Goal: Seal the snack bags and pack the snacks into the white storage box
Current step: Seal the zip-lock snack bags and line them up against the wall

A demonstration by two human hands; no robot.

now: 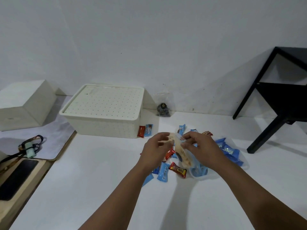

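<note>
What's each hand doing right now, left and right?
Left hand: fingers pinched on the top edge of the clear snack bag.
Right hand: fingers pinched on the same bag's top edge.

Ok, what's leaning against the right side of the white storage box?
Two small packets stand against the white storage box: a red wrapper and a blue wrapper. The box lid is on, so its contents cannot be seen.

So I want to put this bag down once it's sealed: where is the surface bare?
Bare: the wide white surface left of the left hand, in front of the white storage box; also the near stretch between the forearms. Crowded: under and beyond the right hand, with loose snack packets and a bag of blue snacks.
</note>
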